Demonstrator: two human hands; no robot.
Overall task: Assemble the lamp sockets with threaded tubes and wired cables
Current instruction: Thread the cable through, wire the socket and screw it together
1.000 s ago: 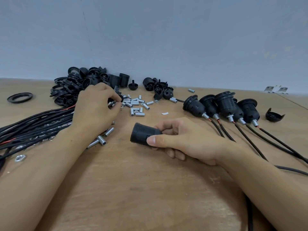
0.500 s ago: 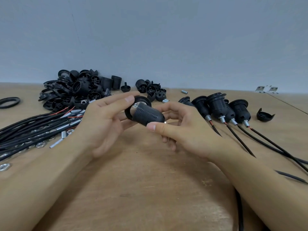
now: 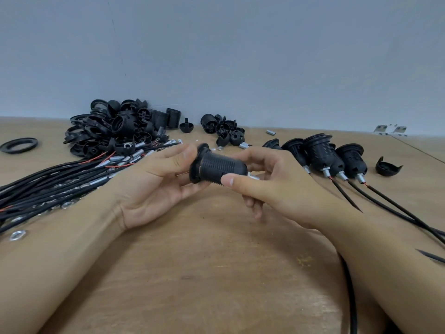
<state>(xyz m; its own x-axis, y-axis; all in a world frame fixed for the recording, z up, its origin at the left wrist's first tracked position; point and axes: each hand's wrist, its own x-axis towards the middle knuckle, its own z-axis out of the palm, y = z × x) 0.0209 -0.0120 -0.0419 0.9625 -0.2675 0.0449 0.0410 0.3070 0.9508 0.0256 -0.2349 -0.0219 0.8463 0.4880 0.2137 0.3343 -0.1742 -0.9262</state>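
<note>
I hold a black threaded lamp socket [image 3: 218, 168] on its side above the wooden table [image 3: 216, 273]. My right hand [image 3: 272, 182] grips its body, thumb in front, with a silver threaded tube end showing at its right end. My left hand [image 3: 154, 182] holds the black ring [image 3: 198, 165] at the socket's left, open end with fingertips and thumb. A thin red wire shows under the ring. A bundle of black wired cables [image 3: 55, 184] lies at the left. Assembled sockets with cables [image 3: 322, 155] lie at the right.
A heap of black socket parts [image 3: 120, 126] sits at the back left, a smaller group [image 3: 224, 131] behind the hands. A loose black ring [image 3: 19, 145] lies far left, a black cap [image 3: 387, 167] far right. Nuts [image 3: 17, 235] lie near my left forearm.
My left hand left the tube pile and came to the socket's open end with a ring. My right hand lifted the socket off the table. The view shifted a little.
</note>
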